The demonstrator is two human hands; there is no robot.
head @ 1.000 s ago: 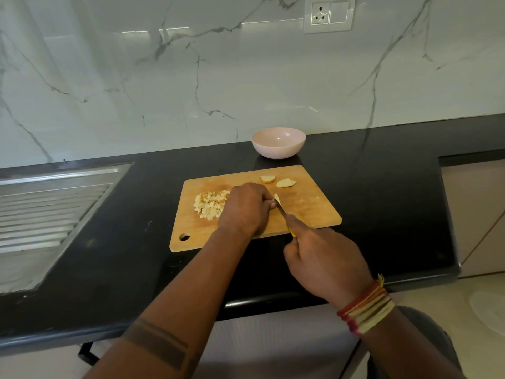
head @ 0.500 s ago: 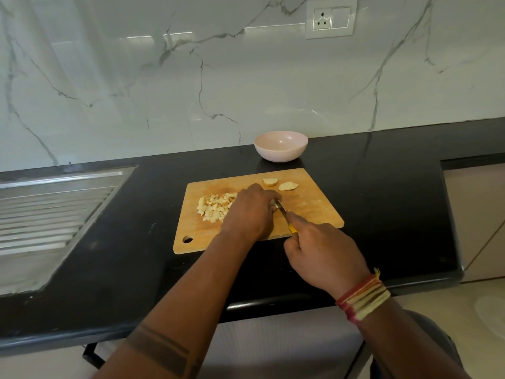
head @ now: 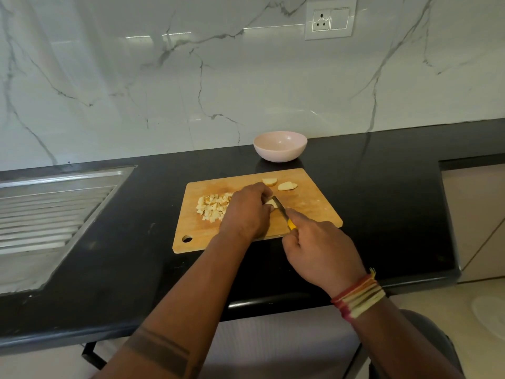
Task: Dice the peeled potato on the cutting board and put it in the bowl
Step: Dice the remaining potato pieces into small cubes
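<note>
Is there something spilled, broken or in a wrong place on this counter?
Nothing stands out. The diced potato lies in a heap on the cutting board, none on the counter. Two slices wait at the far edge. The bowl stands upright and holds nothing yet.

Knife [head: 279,207] now lower into potato piece [head: 271,202]

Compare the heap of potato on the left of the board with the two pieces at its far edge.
The diced heap is many small cubes, bunched together; the two far pieces are bigger uncut slices, lying apart. The heap sits beside the left hand; the slices lie nearer the bowl. Both are pale and rest on the cutting board.
</note>
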